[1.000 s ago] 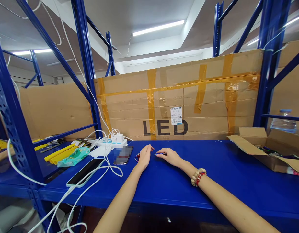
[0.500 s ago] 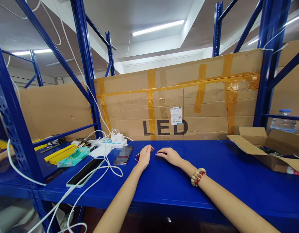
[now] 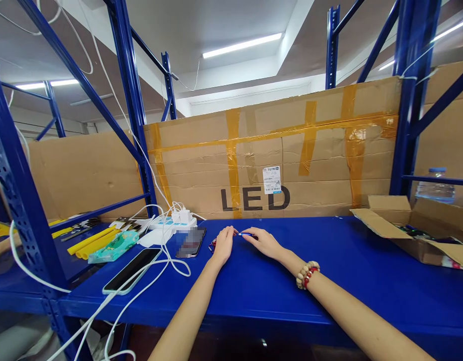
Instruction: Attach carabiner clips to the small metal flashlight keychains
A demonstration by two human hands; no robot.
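Over the blue shelf top (image 3: pixel 291 291), my two hands are close together near the middle. My right hand (image 3: pixel 264 241) is closed in a pinch on a slim blue, pen-like stick (image 3: pixel 247 234), whose pale tip points at my left hand. My left hand (image 3: pixel 224 243) is closed, with its fingers bent forward and down. Small shiny red-and-blue pieces (image 3: pixel 212 245) stick out at its left side; most of them is hidden by the hand, so their kind cannot be made out. A beaded bracelet (image 3: pixel 306 274) circles my right wrist.
Left of my hands lie a dark-screened phone (image 3: pixel 191 243), a pale-cased phone (image 3: pixel 132 271), white cables (image 3: pixel 174 260) and a power strip (image 3: pixel 174 220). Yellow rolls (image 3: pixel 94 240) and a green packet (image 3: pixel 114 246) lie further left. An open carton (image 3: pixel 408 235) stands right; a taped cardboard panel (image 3: pixel 201 175) closes the back.
The stick in my right hand has turned, so more of its blue length shows between the hands. My left hand stays almost where it was. The whole view has shifted slightly.
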